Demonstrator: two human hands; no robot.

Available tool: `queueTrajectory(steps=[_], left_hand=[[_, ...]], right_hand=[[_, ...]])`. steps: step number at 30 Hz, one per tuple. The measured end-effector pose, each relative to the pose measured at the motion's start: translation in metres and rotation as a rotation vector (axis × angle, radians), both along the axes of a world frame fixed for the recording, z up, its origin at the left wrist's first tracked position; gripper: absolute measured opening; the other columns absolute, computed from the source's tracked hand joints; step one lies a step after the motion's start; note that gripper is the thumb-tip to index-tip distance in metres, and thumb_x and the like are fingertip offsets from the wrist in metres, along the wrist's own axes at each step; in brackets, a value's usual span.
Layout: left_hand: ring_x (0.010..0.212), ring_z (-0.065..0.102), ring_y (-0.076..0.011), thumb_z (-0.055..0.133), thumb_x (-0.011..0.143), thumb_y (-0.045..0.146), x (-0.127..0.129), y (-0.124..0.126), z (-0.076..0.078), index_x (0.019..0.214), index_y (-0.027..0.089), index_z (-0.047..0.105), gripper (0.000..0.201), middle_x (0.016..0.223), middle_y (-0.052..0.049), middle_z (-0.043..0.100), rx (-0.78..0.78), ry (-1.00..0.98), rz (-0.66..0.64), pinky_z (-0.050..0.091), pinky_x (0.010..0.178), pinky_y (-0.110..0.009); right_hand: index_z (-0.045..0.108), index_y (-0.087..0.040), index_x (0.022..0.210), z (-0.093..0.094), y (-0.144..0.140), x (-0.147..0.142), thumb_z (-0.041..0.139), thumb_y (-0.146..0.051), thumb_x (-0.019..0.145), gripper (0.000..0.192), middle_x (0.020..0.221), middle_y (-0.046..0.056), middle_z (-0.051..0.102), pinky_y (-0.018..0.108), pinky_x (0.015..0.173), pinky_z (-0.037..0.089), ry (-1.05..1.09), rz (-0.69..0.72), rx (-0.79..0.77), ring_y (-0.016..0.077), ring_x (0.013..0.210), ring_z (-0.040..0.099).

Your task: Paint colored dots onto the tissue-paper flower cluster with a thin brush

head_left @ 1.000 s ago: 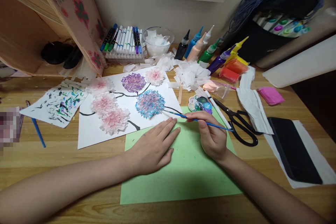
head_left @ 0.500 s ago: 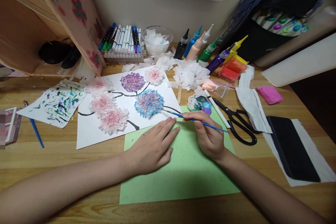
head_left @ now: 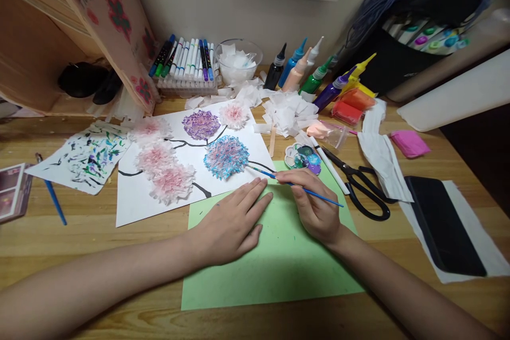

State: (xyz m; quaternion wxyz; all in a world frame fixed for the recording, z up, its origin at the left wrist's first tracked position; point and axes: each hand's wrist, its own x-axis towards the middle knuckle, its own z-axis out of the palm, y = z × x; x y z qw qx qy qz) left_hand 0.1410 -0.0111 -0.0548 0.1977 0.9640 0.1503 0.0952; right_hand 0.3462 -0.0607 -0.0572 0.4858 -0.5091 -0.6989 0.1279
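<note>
My right hand (head_left: 316, 204) is closed around a blue paintbrush (head_left: 322, 196), its tip pointing left at the edge of a blue-tipped paper flower (head_left: 226, 156); whether the bristles touch it I cannot tell. My left hand (head_left: 235, 218) lies flat, fingers stretched out, across a green sheet (head_left: 271, 281) and the lower edge of the white paper (head_left: 135, 207). On that white paper sit a purple flower (head_left: 201, 125), several pink-and-white tissue flowers (head_left: 171, 183) and black painted branches. A flower-shaped palette (head_left: 292, 156) smeared with blue, green and purple paint stands beyond my right hand.
Black-handled scissors (head_left: 368, 191) and a white marker (head_left: 330, 166) lie to the right, near a black phone (head_left: 446, 226). Paint bottles (head_left: 295, 71), tissue scraps (head_left: 290, 112) and a marker rack (head_left: 187, 82) line the back. A paint-marked sheet (head_left: 85, 156) lies left.
The paintbrush's rear end has dipped slightly downward and left with a small shift of my right hand. My left hand and the flowers stay put.
</note>
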Motion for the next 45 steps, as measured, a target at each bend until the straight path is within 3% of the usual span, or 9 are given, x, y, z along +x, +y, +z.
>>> queueTrajectory(steps=[7, 19, 26, 34, 36, 39, 42, 45], left_hand=[[0.142, 0.033, -0.0357, 0.045, 0.092, 0.020, -0.001, 0.001, 0.001, 0.140, 0.004, 0.041, 0.051, 0.152, -0.025, 0.035, -0.007, 0.005, 0.006, 0.036, 0.113, -0.051], [0.142, 0.032, -0.0366, 0.047, 0.091, 0.019, 0.000, 0.000, 0.001, 0.139, 0.002, 0.042, 0.051, 0.152, -0.026, 0.033, -0.010, 0.002, 0.001, 0.035, 0.114, -0.051], [0.143, 0.031, -0.0352, 0.045, 0.092, 0.019, -0.001, 0.001, 0.000, 0.140, 0.005, 0.041, 0.050, 0.152, -0.025, 0.033, -0.025, -0.010, 0.004, 0.035, 0.113, -0.052], [0.140, 0.036, -0.0358, 0.044, 0.093, 0.021, 0.000, 0.000, 0.001, 0.139, 0.002, 0.043, 0.050, 0.147, -0.026, 0.041, 0.014, 0.010, 0.005, 0.038, 0.112, -0.051], [0.141, 0.034, -0.0354, 0.044, 0.093, 0.021, -0.001, 0.001, 0.001, 0.140, 0.003, 0.042, 0.050, 0.150, -0.026, 0.038, 0.019, 0.013, -0.004, 0.037, 0.112, -0.050], [0.142, 0.032, -0.0344, 0.043, 0.093, 0.020, -0.001, 0.002, 0.002, 0.140, 0.004, 0.040, 0.050, 0.153, -0.025, 0.033, 0.024, 0.018, -0.007, 0.038, 0.112, -0.050], [0.142, 0.032, -0.0337, 0.043, 0.093, 0.019, -0.002, 0.003, 0.002, 0.141, 0.005, 0.040, 0.050, 0.152, -0.025, 0.034, 0.038, 0.027, -0.004, 0.038, 0.112, -0.051], [0.142, 0.032, -0.0342, 0.044, 0.093, 0.018, -0.002, 0.003, 0.001, 0.141, 0.005, 0.041, 0.050, 0.152, -0.024, 0.034, 0.060, 0.011, -0.007, 0.039, 0.111, -0.051]], right_hand=[[0.064, -0.023, 0.106, 0.000, -0.004, 0.003, 0.043, -0.018, 0.094, 0.025, 0.093, 0.006, 0.074, 0.037, 0.079, 0.053, 0.040, -0.021, 0.062, 0.0205, 0.091, 0.069], [0.063, -0.024, 0.111, -0.001, -0.002, 0.000, 0.044, -0.018, 0.095, 0.025, 0.099, 0.005, 0.073, 0.036, 0.083, 0.053, 0.035, 0.001, -0.003, 0.0195, 0.095, 0.068], [0.064, -0.023, 0.106, -0.004, -0.002, 0.002, 0.042, -0.021, 0.095, 0.025, 0.095, 0.006, 0.073, 0.037, 0.079, 0.054, 0.056, -0.057, -0.009, 0.0201, 0.089, 0.068], [0.064, -0.023, 0.106, -0.001, -0.004, 0.001, 0.042, -0.019, 0.095, 0.025, 0.095, 0.006, 0.073, 0.037, 0.077, 0.053, 0.055, 0.011, 0.026, 0.0203, 0.089, 0.067], [0.066, -0.024, 0.103, 0.000, -0.004, 0.006, 0.042, -0.021, 0.095, 0.025, 0.091, 0.005, 0.073, 0.039, 0.075, 0.052, 0.064, -0.043, 0.084, 0.0212, 0.085, 0.067], [0.068, -0.027, 0.087, 0.004, -0.002, 0.025, 0.041, -0.028, 0.096, 0.028, 0.074, 0.003, 0.070, 0.040, 0.067, 0.049, 0.070, -0.242, 0.230, 0.0224, 0.071, 0.065], [0.063, -0.027, 0.068, 0.010, 0.002, 0.052, 0.039, -0.034, 0.097, 0.038, 0.055, 0.001, 0.057, 0.038, 0.060, 0.043, 0.072, -0.489, 0.364, 0.0191, 0.055, 0.055], [0.059, -0.024, 0.066, 0.013, 0.004, 0.073, 0.037, -0.034, 0.099, 0.040, 0.053, -0.001, 0.050, 0.033, 0.055, 0.038, 0.022, -0.605, 0.393, 0.0149, 0.049, 0.047]])
